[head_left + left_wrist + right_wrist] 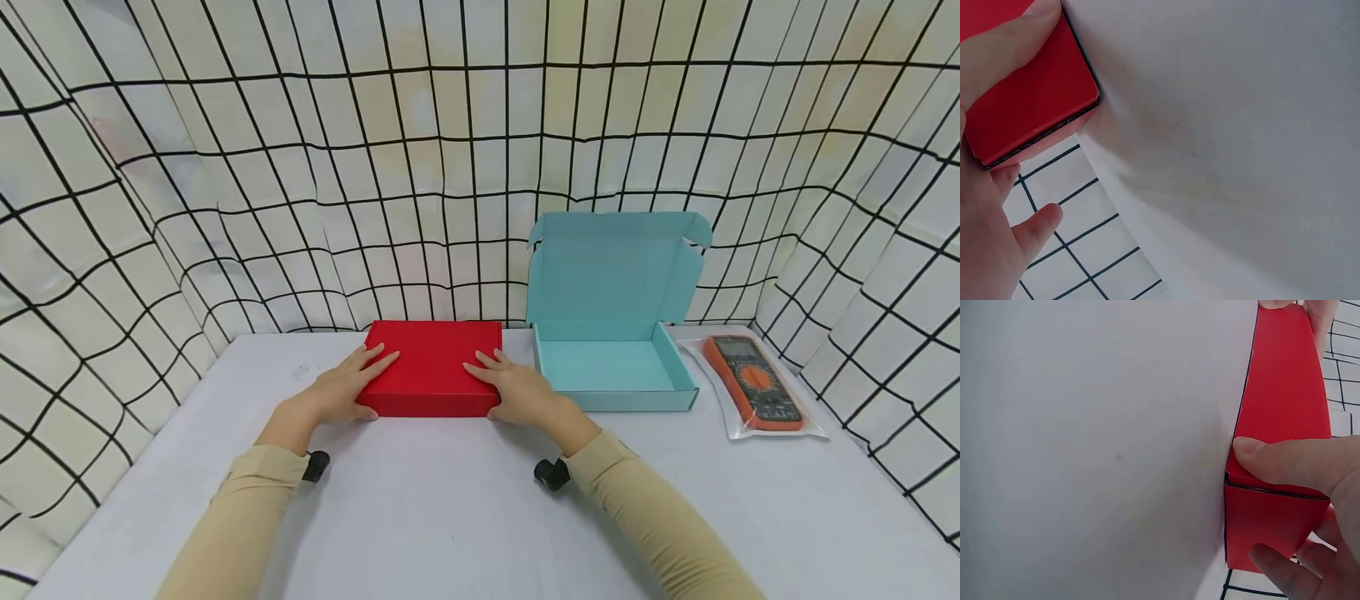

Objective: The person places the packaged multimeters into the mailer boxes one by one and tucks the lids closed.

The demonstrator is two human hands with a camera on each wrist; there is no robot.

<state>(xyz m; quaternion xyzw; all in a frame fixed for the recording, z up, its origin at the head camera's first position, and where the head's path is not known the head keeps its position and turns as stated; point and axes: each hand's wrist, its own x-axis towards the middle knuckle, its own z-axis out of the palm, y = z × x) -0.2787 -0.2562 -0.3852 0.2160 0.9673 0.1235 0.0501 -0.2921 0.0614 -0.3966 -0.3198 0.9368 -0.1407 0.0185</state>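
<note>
gridded walls (442, 171) enclose a white table (450, 517) where left hand (337, 390) and right hand (527, 393), fingers (1038, 231) apart, touch a red box (431, 367).

We see bright, diffuse light across the white tabletop (450, 517) in the head view, with soft grey shadows beside both sleeves (240, 517) and a pale sheen on the plastic bag (738, 427) at right. Both wrist views look dimmer and greyer to us, a soft shadow lying beside the red box (1035, 84) in the left one. Toward the left and right edges of the head view, we find the grid lines on the walls (892, 333) bowed, whether by lens or fabric we cannot tell.
</note>
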